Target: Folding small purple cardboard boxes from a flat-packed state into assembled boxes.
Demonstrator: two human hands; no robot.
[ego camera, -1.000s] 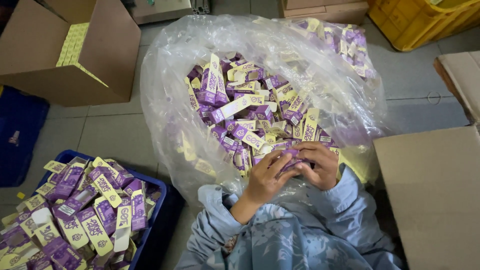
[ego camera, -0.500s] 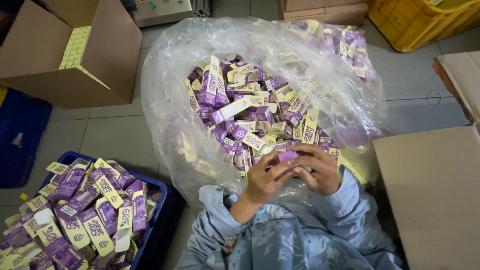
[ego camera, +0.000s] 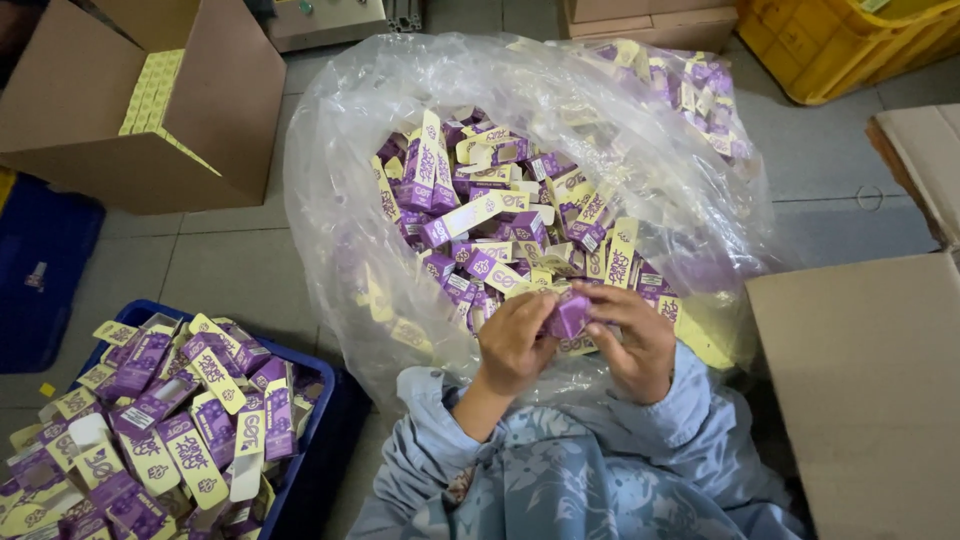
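Note:
Both my hands hold one small purple carton (ego camera: 568,312) at the near rim of a big clear plastic bag (ego camera: 340,200). My left hand (ego camera: 512,345) grips its left side, fingers curled over it. My right hand (ego camera: 633,340) pinches its right side with thumb and fingertips. The bag is full of several purple and pale-yellow small cartons (ego camera: 480,210), most with open flaps. My blue patterned sleeves show below the hands.
A blue crate (ego camera: 310,420) at lower left holds several more purple cartons. An open cardboard box (ego camera: 210,110) stands at upper left. A flat cardboard sheet (ego camera: 860,380) lies at right, a yellow crate (ego camera: 830,40) at upper right. Grey tiled floor lies between.
The carton has been turned and lifted slightly between my hands; my left hand has shifted up and closed over its left side. The bag and crates have not moved.

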